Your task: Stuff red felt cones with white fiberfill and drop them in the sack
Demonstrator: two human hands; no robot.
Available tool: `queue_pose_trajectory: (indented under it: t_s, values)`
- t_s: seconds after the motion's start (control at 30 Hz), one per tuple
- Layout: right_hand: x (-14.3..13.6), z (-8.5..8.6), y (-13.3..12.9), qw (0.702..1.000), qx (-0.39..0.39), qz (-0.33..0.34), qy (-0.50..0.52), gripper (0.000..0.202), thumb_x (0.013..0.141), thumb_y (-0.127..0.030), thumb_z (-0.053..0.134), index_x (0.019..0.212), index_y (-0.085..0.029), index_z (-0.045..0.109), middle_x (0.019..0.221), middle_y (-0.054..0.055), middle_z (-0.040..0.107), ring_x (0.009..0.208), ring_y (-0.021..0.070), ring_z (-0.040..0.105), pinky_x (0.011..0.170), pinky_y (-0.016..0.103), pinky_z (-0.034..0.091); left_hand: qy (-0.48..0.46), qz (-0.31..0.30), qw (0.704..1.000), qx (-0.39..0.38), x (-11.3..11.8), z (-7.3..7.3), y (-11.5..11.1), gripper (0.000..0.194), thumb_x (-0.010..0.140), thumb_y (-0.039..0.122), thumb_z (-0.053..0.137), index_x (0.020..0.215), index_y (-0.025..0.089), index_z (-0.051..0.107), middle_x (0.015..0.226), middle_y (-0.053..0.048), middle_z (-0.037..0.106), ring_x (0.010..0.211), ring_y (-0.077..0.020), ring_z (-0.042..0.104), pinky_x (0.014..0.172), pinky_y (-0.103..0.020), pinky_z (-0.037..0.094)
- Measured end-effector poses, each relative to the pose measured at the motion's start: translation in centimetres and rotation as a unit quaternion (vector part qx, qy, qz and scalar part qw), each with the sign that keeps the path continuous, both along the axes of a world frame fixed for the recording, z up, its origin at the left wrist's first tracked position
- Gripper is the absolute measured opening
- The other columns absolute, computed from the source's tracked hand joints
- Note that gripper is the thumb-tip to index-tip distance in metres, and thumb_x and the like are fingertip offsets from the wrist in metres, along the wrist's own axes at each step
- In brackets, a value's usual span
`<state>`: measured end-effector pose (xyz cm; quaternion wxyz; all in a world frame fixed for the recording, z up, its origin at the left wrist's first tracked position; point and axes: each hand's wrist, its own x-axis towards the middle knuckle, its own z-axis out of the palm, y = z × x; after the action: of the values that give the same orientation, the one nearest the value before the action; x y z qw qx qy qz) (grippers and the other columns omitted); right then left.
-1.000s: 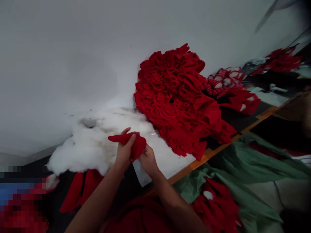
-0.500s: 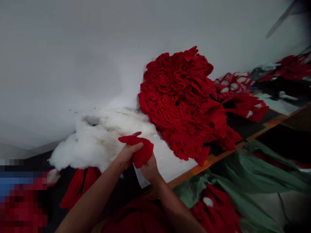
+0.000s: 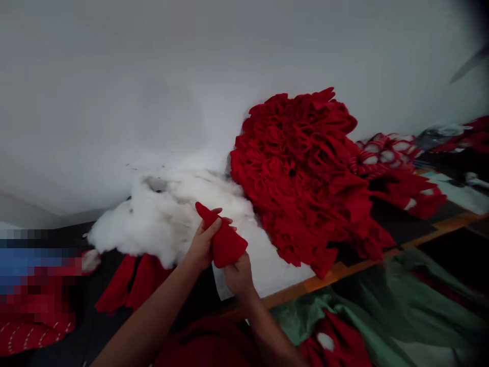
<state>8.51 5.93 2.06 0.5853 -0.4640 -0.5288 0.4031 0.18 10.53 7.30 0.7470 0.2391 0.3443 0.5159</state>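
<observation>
Left grip (image 3: 201, 245) and right grip (image 3: 237, 275) both closed on red felt cone (image 3: 222, 239), above white stuffing (image 3: 160, 224)

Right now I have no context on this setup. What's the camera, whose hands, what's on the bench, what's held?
There is no machine: a person works bare-handed, filmed by one camera worn on the head, looking forward and down. The left hand and the right hand together grip a small red fabric cone. Behind them, white stuffing lies on the bench against the wall. To the right sits a big heap of red fabric pieces, then red-and-white striped pieces. Green cloth hangs below the edge.
</observation>
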Motion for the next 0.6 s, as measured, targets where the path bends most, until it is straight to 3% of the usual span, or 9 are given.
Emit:
queue_pose_trajectory:
  t_s: [0.1,0.2,0.3,0.43,0.6]
  values:
    - [0.5,0.9,0.2,0.995,-0.028,0.055,0.080,0.031,0.069,-0.019,0.053,0.100,-0.021,0.061,0.094,0.006,0.067,0.085,0.0210,0.062,0.079,0.038,0.052,-0.008,-0.073,0.997,0.035,-0.1,0.2,-0.4,0.052,0.069,0.030,0.064,0.117,0.027,0.044,0.091,-0.003,0.063,0.077,-0.0203,0.063,0.067,-0.035,0.050]
    - [0.7,1.8,0.9,0.976,-0.034,0.034,0.214,0.029,0.078,-0.029,0.047,0.102,-0.019,0.059,0.095,0.009,0.066,0.089,0.0214,0.063,0.081,0.039,0.052,-0.001,-0.139,0.989,0.058,0.3,0.3,-0.6,0.063,0.061,0.024,0.070,0.119,0.025,0.045,0.089,-0.004,0.065,0.081,-0.0217,0.062,0.074,-0.035,0.048]
    - [0.8,2.0,1.4,0.972,-0.026,0.010,0.233,0.031,0.078,-0.030,0.050,0.106,-0.019,0.058,0.097,0.008,0.066,0.094,0.0211,0.061,0.088,0.040,0.048,0.025,-0.085,0.995,0.047,0.7,0.3,-0.2,0.057,0.060,0.021,0.071,0.113,0.023,0.050,0.093,-0.004,0.064,0.082,-0.0189,0.061,0.076,-0.032,0.047]
    - [1.4,1.2,1.4,0.992,-0.001,-0.001,0.126,0.037,0.073,-0.024,0.056,0.110,-0.019,0.058,0.110,0.008,0.062,0.106,0.0219,0.055,0.096,0.041,0.042,0.019,0.039,0.998,0.035,0.6,0.4,0.6,0.042,0.060,0.019,0.072,0.099,0.020,0.055,0.090,-0.001,0.062,0.078,-0.0124,0.059,0.077,-0.026,0.045]
    - [1.8,0.4,1.1,0.998,0.016,0.032,0.058,0.034,0.072,-0.017,0.054,0.105,-0.021,0.062,0.100,0.005,0.066,0.101,0.0219,0.058,0.090,0.040,0.047,0.004,0.022,1.000,0.002,0.4,0.2,0.7,0.037,0.065,0.021,0.068,0.100,0.019,0.054,0.087,-0.002,0.064,0.082,-0.0173,0.061,0.076,-0.032,0.045]
